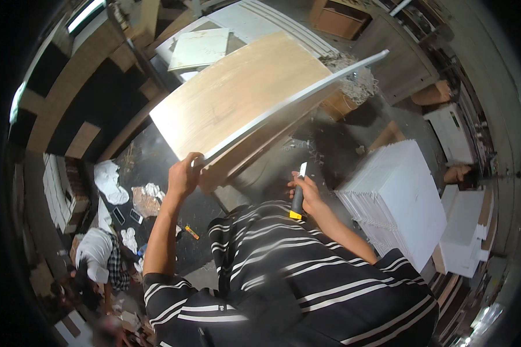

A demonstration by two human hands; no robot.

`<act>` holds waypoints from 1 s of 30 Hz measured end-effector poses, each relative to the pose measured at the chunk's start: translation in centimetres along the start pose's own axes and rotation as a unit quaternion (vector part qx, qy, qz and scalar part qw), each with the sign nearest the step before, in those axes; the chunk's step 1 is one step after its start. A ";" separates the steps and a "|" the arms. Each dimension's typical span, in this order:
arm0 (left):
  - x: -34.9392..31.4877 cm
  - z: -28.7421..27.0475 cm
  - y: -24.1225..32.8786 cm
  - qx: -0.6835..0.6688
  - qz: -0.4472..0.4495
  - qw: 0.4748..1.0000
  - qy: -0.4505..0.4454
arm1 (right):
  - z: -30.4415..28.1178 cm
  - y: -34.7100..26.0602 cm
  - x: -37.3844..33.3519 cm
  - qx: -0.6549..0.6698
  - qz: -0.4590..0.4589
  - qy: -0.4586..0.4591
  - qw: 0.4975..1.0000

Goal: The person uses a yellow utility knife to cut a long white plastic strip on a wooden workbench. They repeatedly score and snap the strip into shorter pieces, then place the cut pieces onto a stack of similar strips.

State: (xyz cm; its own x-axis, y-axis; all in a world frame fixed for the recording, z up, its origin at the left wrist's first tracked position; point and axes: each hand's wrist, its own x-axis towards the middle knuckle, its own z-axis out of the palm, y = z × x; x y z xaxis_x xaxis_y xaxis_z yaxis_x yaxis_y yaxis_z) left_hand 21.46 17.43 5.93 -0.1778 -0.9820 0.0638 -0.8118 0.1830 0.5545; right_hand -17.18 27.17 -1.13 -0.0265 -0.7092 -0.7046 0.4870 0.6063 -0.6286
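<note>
My left hand [183,175] is closed round the near left corner of a long white-edged panel [272,117], which is tilted up on its edge. Just beyond that panel lies a broad, pale wood-coloured board [237,81]. In my right hand [312,195] is a utility knife [297,202] with a dark handle, a yellow end and its blade out. The blade points up and away from me, apart from the panel. Part of the panel's lower side is in shadow.
To the right stands a tall stack of white panels [396,196]. A box [341,104] topped with tangled edge strips [353,81] sits beyond the panel. Two phones [136,216], white cloths [111,182] and a yellow-orange tool [191,232] lie at left. Another person [95,257] is at lower left.
</note>
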 end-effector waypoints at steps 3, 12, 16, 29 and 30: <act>-2.4 -1.3 -3.2 -0.052 -0.024 0.997 0.055 | 0.5 0.5 0.2 -0.020 0.014 -0.019 0.999; -8.0 -3.5 -14.6 -0.289 -0.256 0.900 0.201 | 0.3 0.5 0.5 -0.040 0.011 -0.009 0.999; -6.9 -3.8 -15.8 -0.188 -0.335 0.876 0.291 | -0.3 -0.2 0.2 -0.035 0.005 0.001 0.999; 11.2 10.3 5.0 0.055 0.092 0.989 0.099 | -2.3 -3.7 0.7 -0.061 0.010 -0.029 0.998; 12.5 11.4 5.9 0.032 0.094 0.990 0.096 | -2.9 -4.4 0.9 -0.057 -0.002 -0.018 0.998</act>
State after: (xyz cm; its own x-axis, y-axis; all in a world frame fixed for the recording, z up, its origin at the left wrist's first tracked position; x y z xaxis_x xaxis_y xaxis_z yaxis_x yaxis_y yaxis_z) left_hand 8.07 6.76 0.51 -0.2245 -0.9204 0.3202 -0.8090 0.3592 0.4652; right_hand -21.90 24.90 -0.01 0.0041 -0.7234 -0.6904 0.3844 0.6385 -0.6668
